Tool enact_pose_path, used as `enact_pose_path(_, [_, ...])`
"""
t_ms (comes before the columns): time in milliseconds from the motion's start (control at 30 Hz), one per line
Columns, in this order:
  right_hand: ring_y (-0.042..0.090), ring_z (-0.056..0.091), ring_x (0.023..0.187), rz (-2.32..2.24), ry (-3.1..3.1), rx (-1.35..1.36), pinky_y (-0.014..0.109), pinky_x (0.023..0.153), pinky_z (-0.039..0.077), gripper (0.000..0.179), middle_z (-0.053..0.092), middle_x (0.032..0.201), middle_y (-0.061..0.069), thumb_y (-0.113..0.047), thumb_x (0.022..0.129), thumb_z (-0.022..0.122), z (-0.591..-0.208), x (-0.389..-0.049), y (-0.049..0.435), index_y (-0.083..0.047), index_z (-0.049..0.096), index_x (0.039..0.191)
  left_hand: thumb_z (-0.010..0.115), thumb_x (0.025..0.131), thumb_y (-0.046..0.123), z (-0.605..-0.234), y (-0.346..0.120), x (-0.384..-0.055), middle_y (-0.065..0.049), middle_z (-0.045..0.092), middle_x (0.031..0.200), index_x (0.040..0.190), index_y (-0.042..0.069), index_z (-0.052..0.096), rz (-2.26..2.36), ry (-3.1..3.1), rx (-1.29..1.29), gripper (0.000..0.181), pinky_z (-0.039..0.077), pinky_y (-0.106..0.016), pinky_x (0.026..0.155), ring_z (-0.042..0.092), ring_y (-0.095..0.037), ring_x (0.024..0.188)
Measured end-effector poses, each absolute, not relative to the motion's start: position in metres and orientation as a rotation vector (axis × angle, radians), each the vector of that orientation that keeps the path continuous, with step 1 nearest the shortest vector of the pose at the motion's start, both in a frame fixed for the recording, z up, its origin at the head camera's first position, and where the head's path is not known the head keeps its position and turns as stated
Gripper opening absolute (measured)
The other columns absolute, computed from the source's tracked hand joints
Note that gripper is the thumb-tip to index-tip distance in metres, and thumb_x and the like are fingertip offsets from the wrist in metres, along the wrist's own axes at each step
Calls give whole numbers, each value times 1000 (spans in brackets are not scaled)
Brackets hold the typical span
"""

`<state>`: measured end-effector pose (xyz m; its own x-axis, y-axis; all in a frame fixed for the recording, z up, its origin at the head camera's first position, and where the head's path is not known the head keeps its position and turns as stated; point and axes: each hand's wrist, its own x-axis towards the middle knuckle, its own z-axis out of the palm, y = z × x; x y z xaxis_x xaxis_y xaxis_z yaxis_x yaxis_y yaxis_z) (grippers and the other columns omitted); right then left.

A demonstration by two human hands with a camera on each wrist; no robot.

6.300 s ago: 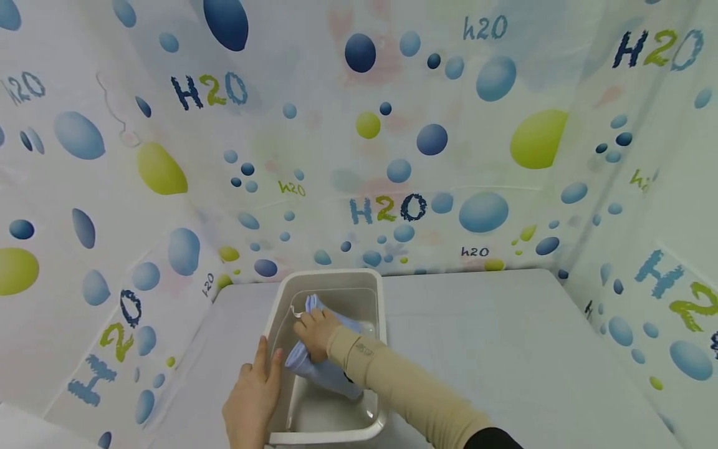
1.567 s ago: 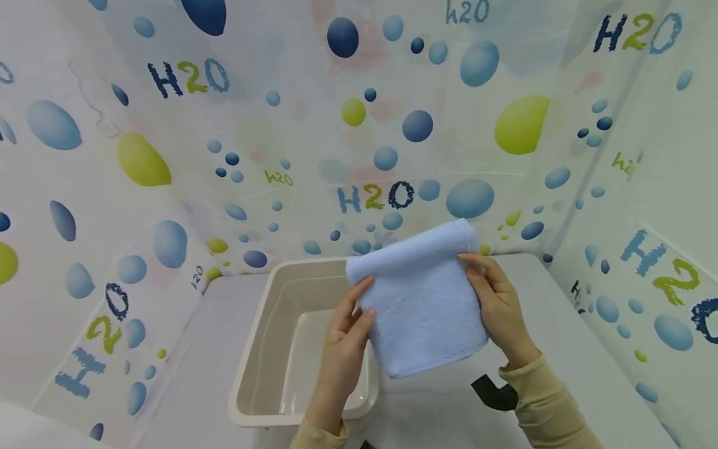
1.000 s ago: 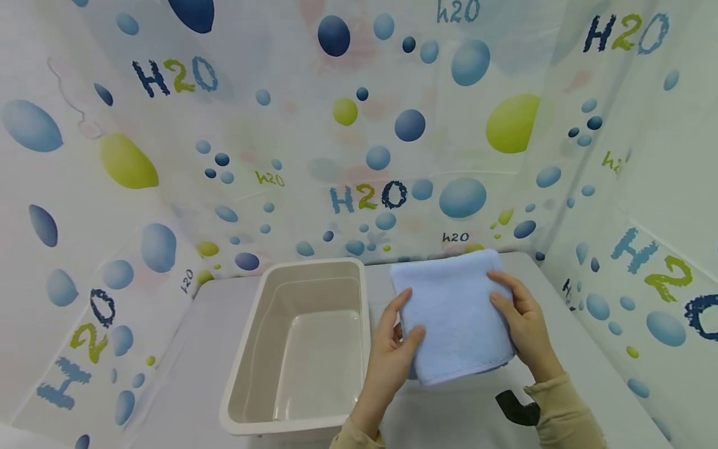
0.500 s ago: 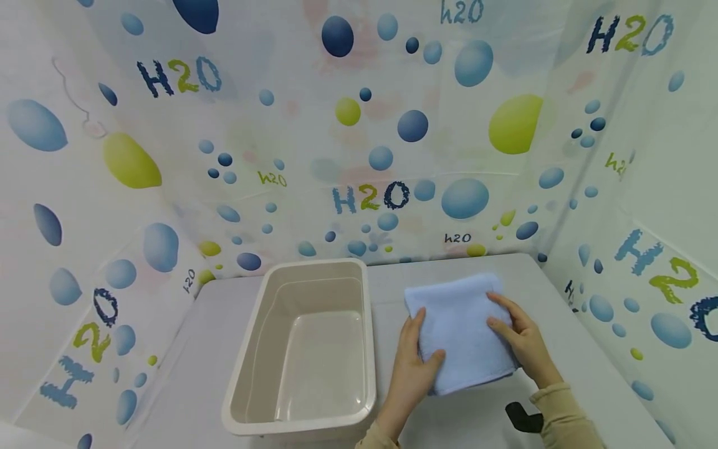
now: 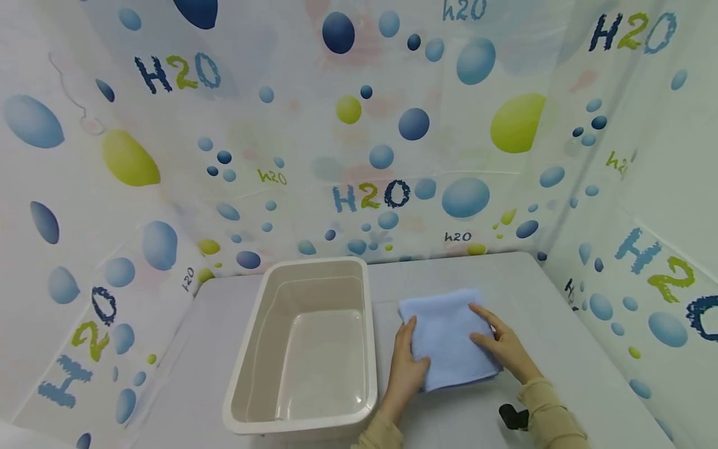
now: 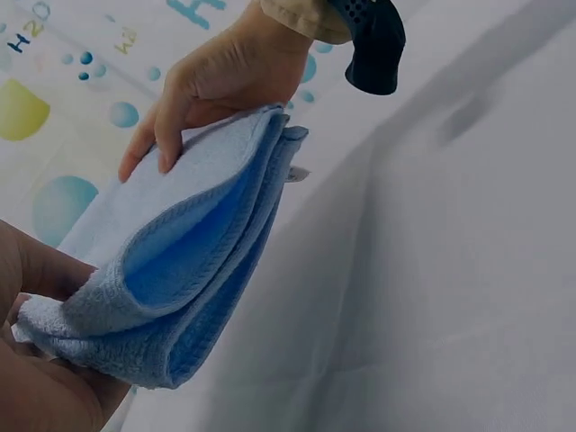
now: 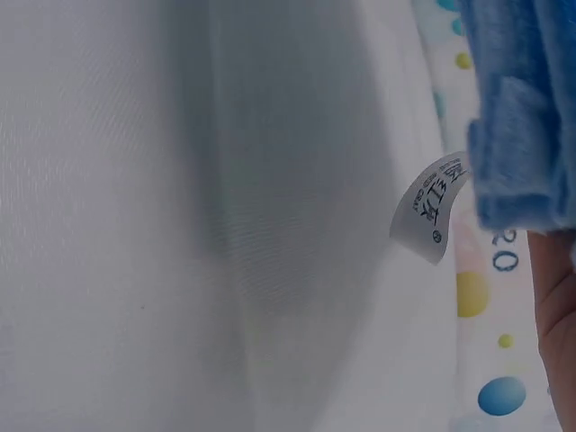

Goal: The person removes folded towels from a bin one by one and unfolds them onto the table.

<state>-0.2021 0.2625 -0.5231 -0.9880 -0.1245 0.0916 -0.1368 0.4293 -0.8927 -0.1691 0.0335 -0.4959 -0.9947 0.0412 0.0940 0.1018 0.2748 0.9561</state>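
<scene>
Cloth movement: compared with one second ago, your blue cloth sits lower in the head view, and both your hands have come down with it; the basin looks unmoved.
H2O backdrop: white, printed with blue and yellow-green bubbles, rising at 12 o'clock behind the table and along both sides.
White table: spread beneath your work; whether the cloth's underside touches it, you cannot tell from these views.
Beige basin: upright on the table, at the cloth's 9 o'clock, near but apart from it.
Blue cloth: folded into a rough square, its layers gaping along the edge in the left wrist view.
Left hand: at the cloth's 8 o'clock; your thumb lies above, fingers beneath, clamped on that edge.
Right hand: at the cloth's 3 o'clock, clamped on that side, digits laid over the upper face.
Black wrist device: beside your right cuff, at the cloth's 5 o'clock.
Label tag: white, printed, curling from the cloth towards 7 o'clock in the right wrist view.
</scene>
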Motion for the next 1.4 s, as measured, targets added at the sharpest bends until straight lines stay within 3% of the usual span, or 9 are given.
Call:
enact_pose_path(133, [44,29,135,1592,-2707,270,39,99,43,63,25,153,17,-27,88,63,-529,-207,259,-19,35,144,52,63,-15,-501,32,-174,-32,31,143,140,3,38,-1809,-2473,-133,81,30,-61,105,31,-50,132])
enact_pose_path(200, [48,27,135,1579,-2717,288,57,101,37,64,24,152,21,-27,88,63,-533,-210,257,-17,35,144,51,62,-15,-504,32,-177,-33,31,143,140,2,39,-1791,-2476,-122,81,30,-61,105,32,-51,131])
enact_pose_path(267, [48,25,136,1566,-2712,304,64,102,31,64,25,151,23,-26,88,63,-537,-212,255,-15,35,144,50,61,-16,-508,32,-180,-33,32,142,140,1,39,-1776,-2479,-117,81,31,-61,105,32,-51,131])
enact_pose_path(467, [50,23,135,1524,-2682,385,66,103,26,62,30,148,24,-21,87,64,-549,-219,253,-9,37,142,45,59,-19,-522,33,-188,-32,32,143,140,2,39,-1712,-2531,-70,84,33,-59,104,33,-51,130])
enact_pose_path(733, [47,27,135,1368,-2748,412,59,106,23,61,34,146,24,-17,88,62,-562,-224,243,-3,36,142,39,57,-22,-536,33,-195,-35,33,140,140,1,39,-1642,-2579,-25,86,34,-59,103,35,-53,127])
enact_pose_path(867, [51,28,132,1315,-2743,403,61,106,23,60,35,143,29,-7,86,61,-566,-226,239,0,36,140,41,57,-22,-542,34,-198,-32,35,140,140,5,40,-1515,-2675,-27,87,39,-60,97,41,-54,118])
enact_pose_path(1033, [53,29,130,1238,-2770,390,63,104,26,61,35,141,32,-1,84,60,-570,-225,235,2,36,140,46,59,-20,-550,37,-200,-26,36,142,141,11,40,-1351,-2783,1,88,43,-54,90,45,-44,105])
enact_pose_path(1267, [56,37,123,1088,-2795,397,68,97,30,60,41,134,36,-2,82,62,-569,-226,232,3,40,137,52,64,-13,-555,39,-201,-22,38,142,140,12,42,-1199,-2797,26,80,42,-47,79,44,-35,95])
enact_pose_path(1400, [59,41,113,1044,-2881,354,67,90,35,59,38,134,40,-6,83,63,-566,-227,232,3,40,137,56,67,-5,-558,39,-202,-21,41,140,138,12,46,-1153,-2780,68,74,39,-44,76,42,-31,90])
